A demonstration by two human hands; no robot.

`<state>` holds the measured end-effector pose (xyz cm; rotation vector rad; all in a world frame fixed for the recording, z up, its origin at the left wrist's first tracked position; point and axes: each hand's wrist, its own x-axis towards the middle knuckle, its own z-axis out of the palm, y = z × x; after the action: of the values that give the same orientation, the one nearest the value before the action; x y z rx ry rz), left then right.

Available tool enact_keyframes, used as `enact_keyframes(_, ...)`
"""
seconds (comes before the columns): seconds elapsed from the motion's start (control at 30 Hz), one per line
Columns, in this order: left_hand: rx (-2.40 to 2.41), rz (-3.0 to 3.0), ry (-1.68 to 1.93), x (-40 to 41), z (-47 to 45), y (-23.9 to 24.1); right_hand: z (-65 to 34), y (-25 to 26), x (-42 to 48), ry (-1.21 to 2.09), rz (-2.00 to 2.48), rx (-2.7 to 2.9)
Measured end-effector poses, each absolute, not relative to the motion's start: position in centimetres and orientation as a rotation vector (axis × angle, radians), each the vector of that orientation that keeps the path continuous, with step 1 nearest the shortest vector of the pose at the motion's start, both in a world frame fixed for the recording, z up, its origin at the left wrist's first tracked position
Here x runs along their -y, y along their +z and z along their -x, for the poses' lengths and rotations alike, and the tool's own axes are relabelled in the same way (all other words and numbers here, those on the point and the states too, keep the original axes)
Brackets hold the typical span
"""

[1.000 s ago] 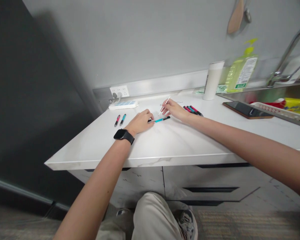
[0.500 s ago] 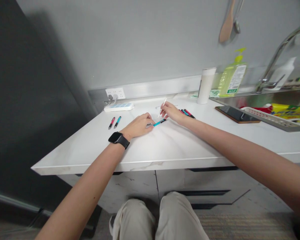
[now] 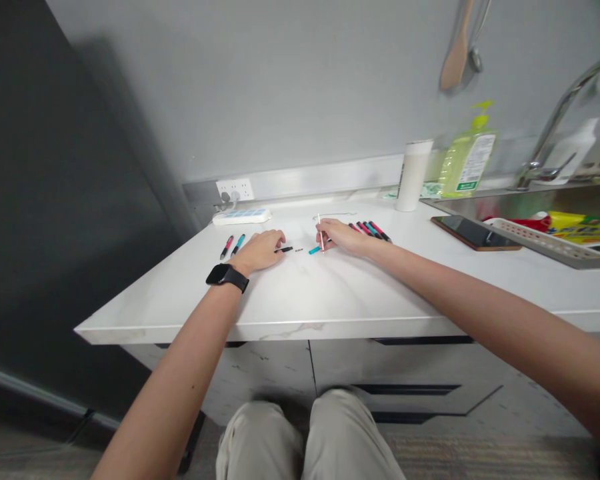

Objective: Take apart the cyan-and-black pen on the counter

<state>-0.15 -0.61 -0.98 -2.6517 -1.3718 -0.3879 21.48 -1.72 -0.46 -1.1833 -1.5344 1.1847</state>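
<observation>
My left hand (image 3: 264, 251), with a black watch at the wrist, rests on the counter with its fingers closed on a short black pen piece (image 3: 287, 249). A small spring (image 3: 299, 250) lies between my two hands. In a pinch, my right hand (image 3: 339, 235) holds a thin white pen refill (image 3: 321, 227) almost upright. Below those fingers a blue pen barrel (image 3: 314, 251) lies on the counter; I cannot tell whether they touch it. To the left are a pink pen (image 3: 227, 247) and a blue pen (image 3: 239, 244). Several pink and blue pens (image 3: 373, 230) lie beyond my right wrist.
On the white counter (image 3: 180, 293) a power strip (image 3: 243, 217) sits at the back left. A white canister (image 3: 413, 177), a soap bottle (image 3: 467, 160) and a phone (image 3: 475, 233) stand or lie at the right. Beyond them is the sink (image 3: 560, 193) with its draining basket.
My left hand has moved left, and the black piece now shows at its fingertips, apart from the blue barrel. The spring is now visible. The white refill has turned more upright.
</observation>
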Motion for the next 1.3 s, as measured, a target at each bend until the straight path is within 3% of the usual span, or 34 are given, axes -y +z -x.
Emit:
enact_keyframes(0.63,1.522,2.772,-0.622,0.6,0.2,-1.9,-21.5,-1.1,0.7,1.031,1.232,1.7)
enact_keyframes(0.9,1.454,2.783,-0.635,0.6,0.2,-2.0,-21.6,-1.9,0.2,0.528,1.268,2.256)
enact_keyframes(1.3,1.406,2.772,-0.589,1.0,-0.3,-1.6,-21.8,-1.7,0.9,0.273,1.293,2.347)
